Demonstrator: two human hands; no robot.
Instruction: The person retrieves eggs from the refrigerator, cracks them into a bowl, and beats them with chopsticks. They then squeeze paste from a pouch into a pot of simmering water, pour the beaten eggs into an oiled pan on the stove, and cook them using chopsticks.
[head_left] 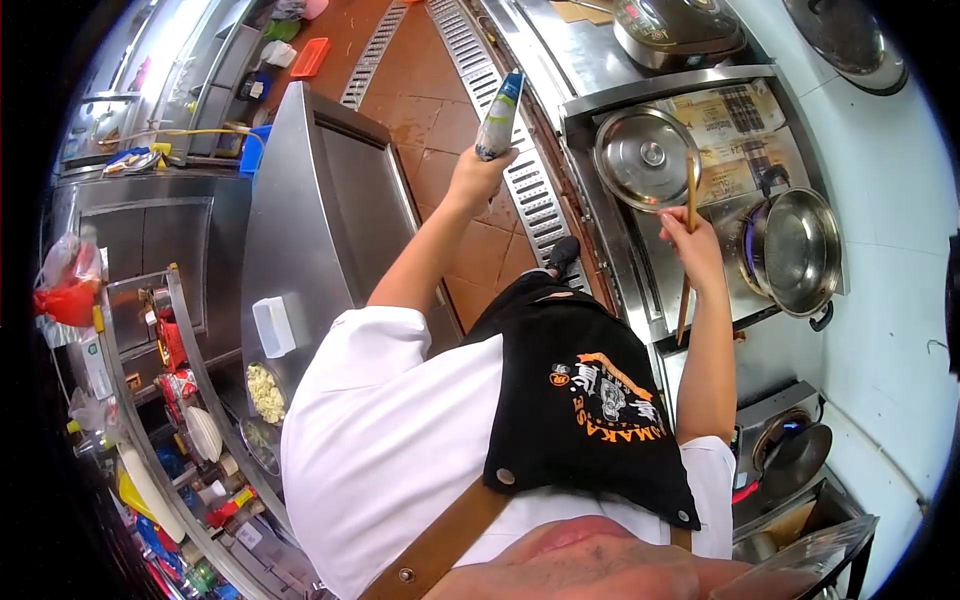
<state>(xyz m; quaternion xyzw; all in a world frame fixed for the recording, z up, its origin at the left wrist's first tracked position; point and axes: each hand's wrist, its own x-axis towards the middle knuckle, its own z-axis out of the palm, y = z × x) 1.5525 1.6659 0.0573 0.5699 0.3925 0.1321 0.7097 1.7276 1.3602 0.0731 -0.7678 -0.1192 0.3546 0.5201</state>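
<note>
My left hand (480, 180) is closed round the lower end of a slim plastic packet (499, 118), whitish with blue and green at its top. It is held up over the floor drain grating. My right hand (692, 243) grips a pair of long wooden cooking chopsticks (691, 190), their length running up and down across the view. Just beyond that hand, a round steel lid (640, 150) lies on the stove top. To its right stands a shiny steel pot (803, 250) beside a burner with a blue flame (748, 240). What is in the pot I cannot make out.
A rice cooker (680, 30) stands at the top right. A dark wok (797, 460) sits at a second burner, lower right. On the left, a steel counter (290, 230) holds a white container (273, 327) and a bowl of pale chopped food (265, 392). Crowded shelves (190, 400) stand behind.
</note>
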